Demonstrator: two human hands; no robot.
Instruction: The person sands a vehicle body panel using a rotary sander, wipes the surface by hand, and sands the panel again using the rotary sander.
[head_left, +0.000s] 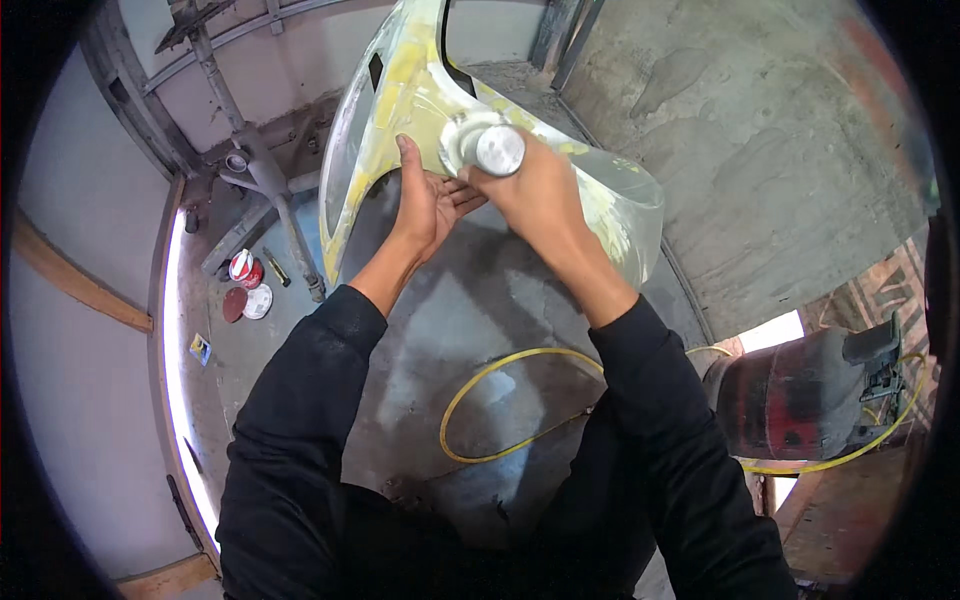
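A curved car body panel (pixel 420 105), likely a fender, stands in front of me, pale grey-white with yellow-green filler patches and sanded areas. My right hand (pixel 540 190) is wrapped round a small round power sander (pixel 500 150) with a silvery top, its pad against the panel's face. Beside it, my left hand (pixel 428 205) rests at the rim of the panel's arched cutout, thumb up and fingers stretched toward the sander. The sander's underside is hidden.
A yellow hose (pixel 450 405) loops over the grey floor. At the right lies a dusty red-and-black tank (pixel 790 395), perhaps a compressor. Left of the panel are a metal stand (pixel 265 170), a red-and-white can (pixel 246 266), a white disc (pixel 257 302) and a dark red disc (pixel 235 304).
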